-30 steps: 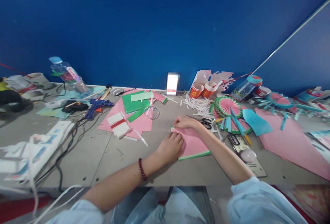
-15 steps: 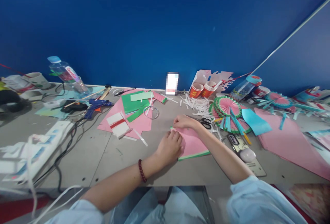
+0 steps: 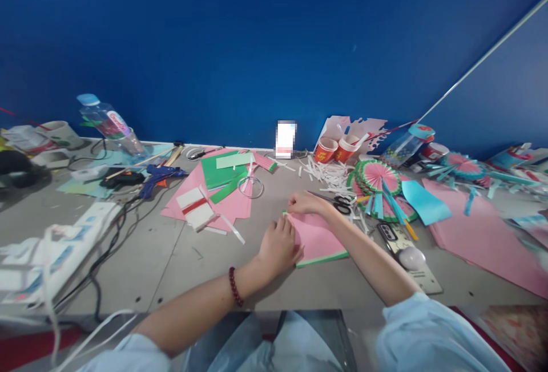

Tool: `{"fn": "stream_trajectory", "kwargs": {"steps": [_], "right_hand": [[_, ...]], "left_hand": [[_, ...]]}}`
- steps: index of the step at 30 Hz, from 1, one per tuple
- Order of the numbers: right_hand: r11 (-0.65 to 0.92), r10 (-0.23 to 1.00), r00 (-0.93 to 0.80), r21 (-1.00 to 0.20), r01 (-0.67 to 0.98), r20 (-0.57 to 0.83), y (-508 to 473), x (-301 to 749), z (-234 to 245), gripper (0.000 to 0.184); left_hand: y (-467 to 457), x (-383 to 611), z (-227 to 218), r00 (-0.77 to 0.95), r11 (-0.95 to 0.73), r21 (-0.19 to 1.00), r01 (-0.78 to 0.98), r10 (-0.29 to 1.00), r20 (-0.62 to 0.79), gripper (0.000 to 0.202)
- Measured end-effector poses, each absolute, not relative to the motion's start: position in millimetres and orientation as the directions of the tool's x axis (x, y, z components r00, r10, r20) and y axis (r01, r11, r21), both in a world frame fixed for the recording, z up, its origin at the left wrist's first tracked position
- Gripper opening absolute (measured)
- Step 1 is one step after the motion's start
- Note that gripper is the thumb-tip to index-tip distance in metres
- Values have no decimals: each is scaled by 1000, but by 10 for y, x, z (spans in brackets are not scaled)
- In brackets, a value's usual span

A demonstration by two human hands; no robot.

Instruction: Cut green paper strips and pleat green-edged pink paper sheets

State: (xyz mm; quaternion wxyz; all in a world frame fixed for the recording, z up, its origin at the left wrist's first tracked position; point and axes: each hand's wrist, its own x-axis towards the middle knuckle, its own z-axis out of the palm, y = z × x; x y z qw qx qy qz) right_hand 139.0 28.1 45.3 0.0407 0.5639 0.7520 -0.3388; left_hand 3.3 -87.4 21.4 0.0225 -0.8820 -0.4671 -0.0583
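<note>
A pink sheet of paper (image 3: 322,236) with a green border lies on the grey table in front of me. At its left edge is my left hand (image 3: 279,242), its fingers curled together over the edge and the thumb on the near side. My right hand (image 3: 305,202) is closed at the sheet's far left corner, its fingertips pinched and mostly hidden. The right forearm crosses above the paper's right part. Black-handled scissors (image 3: 342,205) lie just beyond that forearm, partly covered by it.
Left of the sheet lie pink and green papers (image 3: 226,173), a clear ring (image 3: 250,187) and a blue glue gun (image 3: 160,176). Red paper cups (image 3: 326,149), white paper shreds (image 3: 327,176), a watermelon-coloured paper fan (image 3: 379,178) and a phone (image 3: 389,233) are to the right.
My left hand has shifted slightly left along the paper's edge, and its thumb shows more. My right hand and the sheet look nearly unmoved.
</note>
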Motion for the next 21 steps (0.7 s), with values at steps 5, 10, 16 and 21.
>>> {"fn": "stream_trajectory", "kwargs": {"steps": [5, 10, 16, 21], "right_hand": [[133, 825, -358, -466, 875, -438, 283, 1384, 454, 12], [142, 827, -354, -447, 883, -437, 282, 1372, 447, 11], [191, 800, -434, -512, 838, -413, 320, 1434, 409, 11], [150, 772, -452, -564, 812, -447, 360, 1536, 442, 10]], "left_hand": [[-880, 26, 199, 546, -552, 13, 834, 828, 129, 59], [-860, 16, 199, 553, -557, -1, 831, 825, 113, 56], [-841, 9, 221, 566, -570, 16, 822, 819, 89, 52], [-837, 7, 233, 562, -566, 44, 823, 823, 85, 50]]}}
